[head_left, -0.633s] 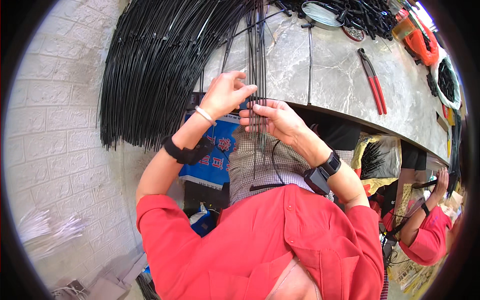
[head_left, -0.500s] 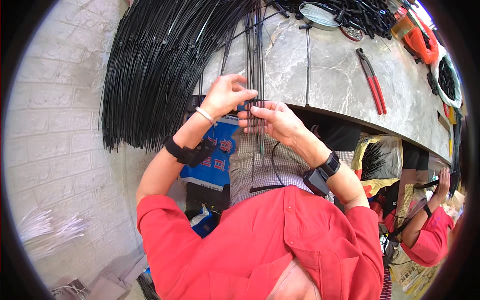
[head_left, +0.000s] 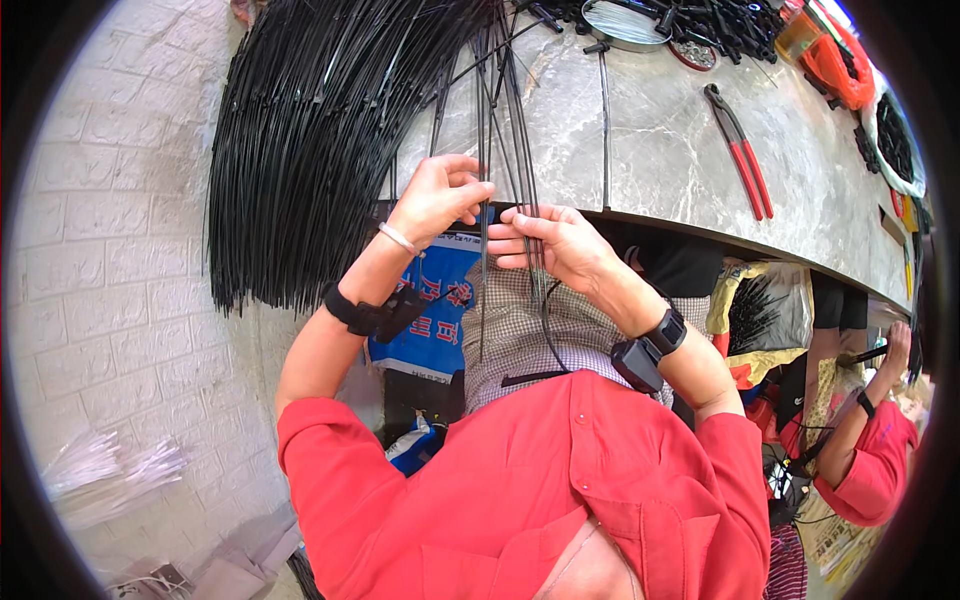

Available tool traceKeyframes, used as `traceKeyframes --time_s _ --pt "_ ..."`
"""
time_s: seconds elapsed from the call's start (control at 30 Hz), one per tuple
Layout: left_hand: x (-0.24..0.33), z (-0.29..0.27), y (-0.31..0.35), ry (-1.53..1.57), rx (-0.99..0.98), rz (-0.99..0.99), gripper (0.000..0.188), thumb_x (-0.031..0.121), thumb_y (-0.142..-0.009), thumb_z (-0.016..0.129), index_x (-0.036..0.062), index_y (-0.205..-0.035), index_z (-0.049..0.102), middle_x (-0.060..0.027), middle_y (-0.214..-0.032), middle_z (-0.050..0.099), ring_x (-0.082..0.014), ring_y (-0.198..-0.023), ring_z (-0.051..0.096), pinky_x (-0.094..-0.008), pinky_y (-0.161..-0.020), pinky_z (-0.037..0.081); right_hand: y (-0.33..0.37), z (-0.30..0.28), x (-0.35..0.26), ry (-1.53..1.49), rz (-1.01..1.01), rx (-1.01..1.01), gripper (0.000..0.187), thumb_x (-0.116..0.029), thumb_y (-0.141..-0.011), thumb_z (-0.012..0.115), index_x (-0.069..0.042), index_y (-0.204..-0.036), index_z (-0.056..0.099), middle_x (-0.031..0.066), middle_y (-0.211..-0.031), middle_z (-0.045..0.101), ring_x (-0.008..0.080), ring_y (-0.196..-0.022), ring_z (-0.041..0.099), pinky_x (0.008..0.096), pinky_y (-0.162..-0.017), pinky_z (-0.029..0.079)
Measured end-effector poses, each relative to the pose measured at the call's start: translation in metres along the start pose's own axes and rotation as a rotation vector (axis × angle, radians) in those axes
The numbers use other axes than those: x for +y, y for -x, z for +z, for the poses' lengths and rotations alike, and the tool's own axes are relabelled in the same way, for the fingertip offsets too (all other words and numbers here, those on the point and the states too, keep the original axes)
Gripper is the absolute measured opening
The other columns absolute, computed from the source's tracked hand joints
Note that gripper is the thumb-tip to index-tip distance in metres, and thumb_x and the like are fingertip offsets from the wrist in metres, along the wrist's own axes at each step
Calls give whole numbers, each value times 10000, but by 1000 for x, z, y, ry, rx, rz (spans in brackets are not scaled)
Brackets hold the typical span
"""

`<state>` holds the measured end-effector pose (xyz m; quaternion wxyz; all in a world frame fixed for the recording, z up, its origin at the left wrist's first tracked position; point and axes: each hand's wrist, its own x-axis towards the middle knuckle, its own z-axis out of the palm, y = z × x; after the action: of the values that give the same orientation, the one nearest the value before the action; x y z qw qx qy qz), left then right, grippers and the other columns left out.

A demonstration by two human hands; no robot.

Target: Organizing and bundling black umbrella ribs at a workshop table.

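My left hand (head_left: 436, 201) pinches one or a few thin black rods (head_left: 483, 130) between thumb and fingertips at the table's near edge. Beside it, my right hand (head_left: 556, 246) holds several more black rods (head_left: 517, 130) under its thumb, with the other fingers stretched out behind them. Both sets run up over the table, and their lower ends hang above my lap. Left of my hands, a large fan of similar black rods (head_left: 300, 170) spreads across the table and over its edge.
On the grey marbled table (head_left: 660, 130) lie red-handled pliers (head_left: 742, 160) and a single upright-lying black rod (head_left: 605, 130). A round tin (head_left: 625, 28) and black tubular parts sit at the back. A white brick wall (head_left: 110, 250) stands left; a co-worker's arm (head_left: 860, 430) shows at right.
The rods, bunched together earlier, are now parted into two sets. My left hand has drawn its share leftward, while my right hand has shifted slightly right with the others.
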<state>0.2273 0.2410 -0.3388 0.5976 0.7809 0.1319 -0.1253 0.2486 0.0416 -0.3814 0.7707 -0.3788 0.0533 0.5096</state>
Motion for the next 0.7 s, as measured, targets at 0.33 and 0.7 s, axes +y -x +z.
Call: traceKeyframes --time_s 0.33,0.7 --pt "1 -2 0 61 -7 -31 467 145 -861 677 -126 -1209 524 -103 -873 668 -91 -654 599 -209 -587 511 5 1 -5 14 4 -25 244 -172 -959 561 24 -1096 510 187 -1056 633 280 -953 666 388 -792 585" --pt "11 -19 18 58 -6 -14 382 170 -886 651 -85 -1160 576 -101 -864 680 -97 -647 612 -201 -565 501 7 14 -5 22 12 -63 191 -144 -955 561 2 -1075 537 202 -1095 642 280 -990 665 362 -772 582"
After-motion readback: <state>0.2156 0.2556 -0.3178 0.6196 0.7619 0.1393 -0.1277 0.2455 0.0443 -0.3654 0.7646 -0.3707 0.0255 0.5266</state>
